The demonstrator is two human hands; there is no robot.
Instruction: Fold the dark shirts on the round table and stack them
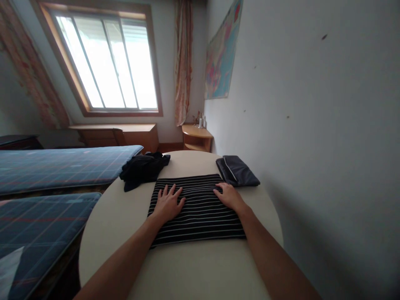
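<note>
A black cloth with thin white stripes (196,221), folded into a rough rectangle, lies flat on the round cream table (193,266). My left hand (168,204) rests on its left part, palm down with the fingers spread. Over its upper right edge lies my right hand (229,195), also flat, fingers apart and pointing left. Neither hand grips the fabric. Just past my right hand sits a dark folded garment (242,170) with a pale line along one fold. To the far left is a crumpled heap of black clothing (143,166).
Two mattresses with blue plaid covers (62,166) stand to the left of the table. A white wall (328,146) runs close along the right. Beyond the table are a small corner shelf (196,132), a wooden desk (137,128) and a bright window (109,62).
</note>
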